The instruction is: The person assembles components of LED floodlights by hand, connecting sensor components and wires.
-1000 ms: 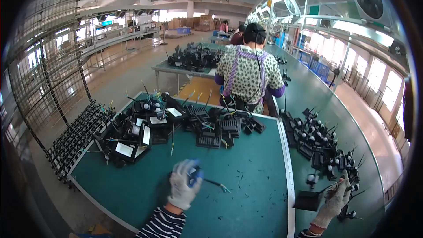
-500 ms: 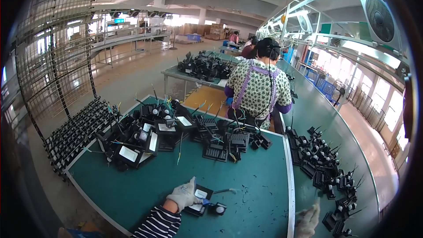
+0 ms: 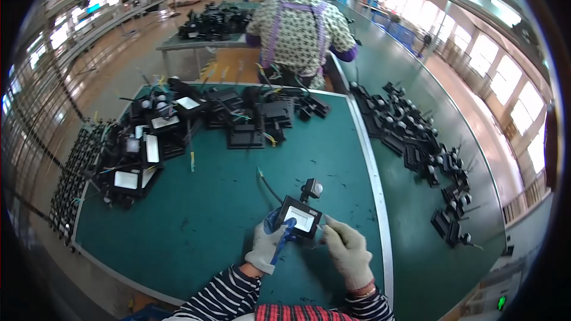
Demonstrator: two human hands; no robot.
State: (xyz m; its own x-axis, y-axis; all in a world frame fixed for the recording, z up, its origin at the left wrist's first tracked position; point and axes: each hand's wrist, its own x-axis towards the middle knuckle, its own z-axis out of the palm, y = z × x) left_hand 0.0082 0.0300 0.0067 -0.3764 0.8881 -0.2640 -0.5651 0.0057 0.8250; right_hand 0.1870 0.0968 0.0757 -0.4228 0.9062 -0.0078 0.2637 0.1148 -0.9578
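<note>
My left hand point(image 3: 270, 241), in a white glove with blue on the fingers, grips the left edge of a small black floodlight point(image 3: 301, 217). The light's pale panel faces up, a black sensor head with a white dome point(image 3: 314, 188) sits at its top, and a cable runs off to the upper left. At the light's right edge is my right hand point(image 3: 348, 251) in a white glove, its fingers closed in a pinch. A small thin item shows at the fingertips, too small to name.
Piled floodlights point(image 3: 151, 148) cover the back left of the green table point(image 3: 220, 226). More lights point(image 3: 410, 128) lie along the green bench point(image 3: 410, 261) at the right, beyond a metal edge. A co-worker point(image 3: 300, 30) sits ahead, beside another loaded table point(image 3: 199, 43).
The floodlight has been lifted and turned in my left hand. My right hand has come from the right bench to the light's right edge. The view has tilted down.
</note>
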